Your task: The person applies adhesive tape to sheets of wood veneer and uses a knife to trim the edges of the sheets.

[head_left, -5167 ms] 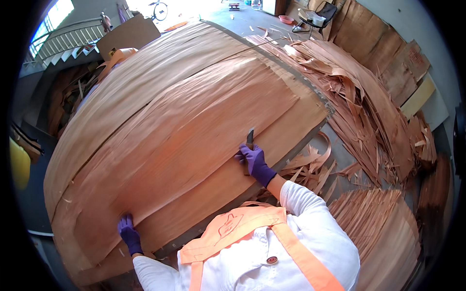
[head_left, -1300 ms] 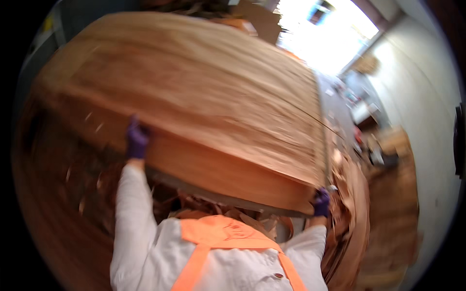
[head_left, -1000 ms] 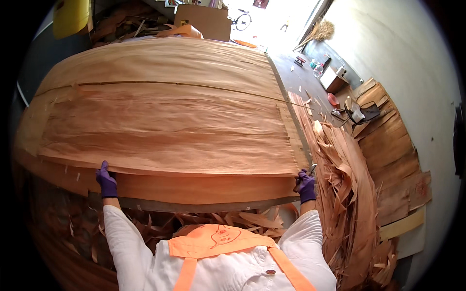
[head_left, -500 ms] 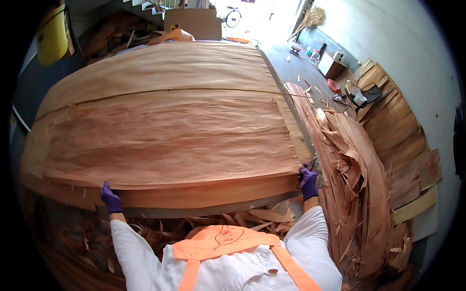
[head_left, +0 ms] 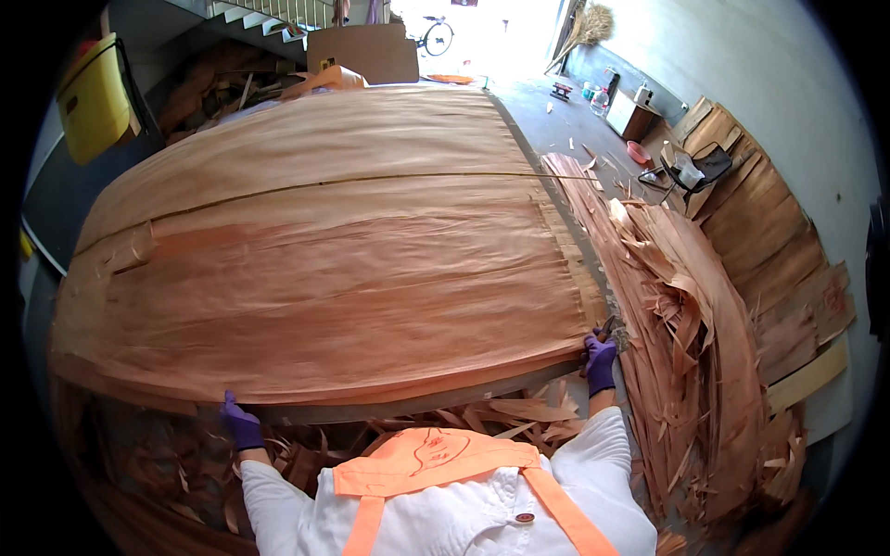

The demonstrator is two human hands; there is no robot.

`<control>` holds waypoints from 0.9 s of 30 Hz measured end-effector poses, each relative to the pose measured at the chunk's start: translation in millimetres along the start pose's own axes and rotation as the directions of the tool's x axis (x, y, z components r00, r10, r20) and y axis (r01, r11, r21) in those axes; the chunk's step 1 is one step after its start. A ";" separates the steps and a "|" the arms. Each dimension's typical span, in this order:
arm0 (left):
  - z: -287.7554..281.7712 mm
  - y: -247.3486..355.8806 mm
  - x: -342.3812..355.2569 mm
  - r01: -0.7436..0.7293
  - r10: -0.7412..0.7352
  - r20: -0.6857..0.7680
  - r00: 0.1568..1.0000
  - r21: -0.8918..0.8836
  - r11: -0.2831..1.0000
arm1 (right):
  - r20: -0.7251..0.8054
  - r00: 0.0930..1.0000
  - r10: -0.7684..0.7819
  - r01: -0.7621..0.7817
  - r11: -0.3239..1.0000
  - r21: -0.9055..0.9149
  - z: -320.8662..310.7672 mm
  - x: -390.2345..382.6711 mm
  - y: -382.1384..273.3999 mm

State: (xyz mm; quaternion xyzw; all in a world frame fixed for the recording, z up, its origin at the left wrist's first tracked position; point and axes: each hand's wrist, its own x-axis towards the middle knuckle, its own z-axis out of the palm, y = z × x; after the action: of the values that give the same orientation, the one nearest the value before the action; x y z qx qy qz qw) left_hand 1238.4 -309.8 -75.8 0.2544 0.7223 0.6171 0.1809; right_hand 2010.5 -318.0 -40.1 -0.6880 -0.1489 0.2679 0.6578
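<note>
A wide, reddish-brown wood veneer sheet [head_left: 371,287] lies on top of a large stack of veneer. Its near edge reaches the stack's front edge, and its far left corner is curled over. At the front left, my left hand [head_left: 242,424], in a purple glove, pinches that near edge with the thumb on top. My right hand [head_left: 601,361], gloved alike, is closed at the near right corner of the sheet. A small dark hand tool [head_left: 607,327] sticks up out of it; its exact kind is hard to make out.
A thin strip [head_left: 324,182] runs across the stack. Torn veneer scraps [head_left: 677,315] are heaped along the right side, and more lie below the front edge. Veneer pieces [head_left: 769,241] lean on the right wall near a black chair [head_left: 705,171]. A yellow bin [head_left: 95,102] hangs at the left.
The veneer sheet has slid toward me, covering the lighter front strip of the stack, and its far left corner has curled. Both hands have come nearer with it.
</note>
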 end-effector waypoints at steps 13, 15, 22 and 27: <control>13.0 -35.4 15.5 0.222 -0.224 0.056 0.973 -0.498 0.838 | -0.019 0.999 -0.028 0.028 0.999 0.035 -2.5 4.8 20.9; 12.9 -37.6 19.8 0.234 -0.246 0.047 0.968 -0.516 0.824 | -0.024 0.999 -0.048 0.049 0.998 0.042 0.1 2.3 20.4; 19.8 -21.5 6.6 0.265 -0.302 0.022 0.953 -0.538 0.800 | -0.046 0.999 -0.020 0.023 0.998 0.062 -2.1 2.1 18.6; 15.7 -11.3 3.6 0.260 -0.301 0.002 0.954 -0.507 0.822 | -0.054 0.999 -0.009 0.013 0.997 0.070 1.0 3.1 19.3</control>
State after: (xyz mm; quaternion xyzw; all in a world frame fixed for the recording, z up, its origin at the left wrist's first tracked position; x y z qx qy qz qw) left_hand 1242.8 -296.3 -89.5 0.0654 0.5731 0.7594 0.3010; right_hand 2009.6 -317.1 -59.6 -0.6704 -0.1256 0.2509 0.6869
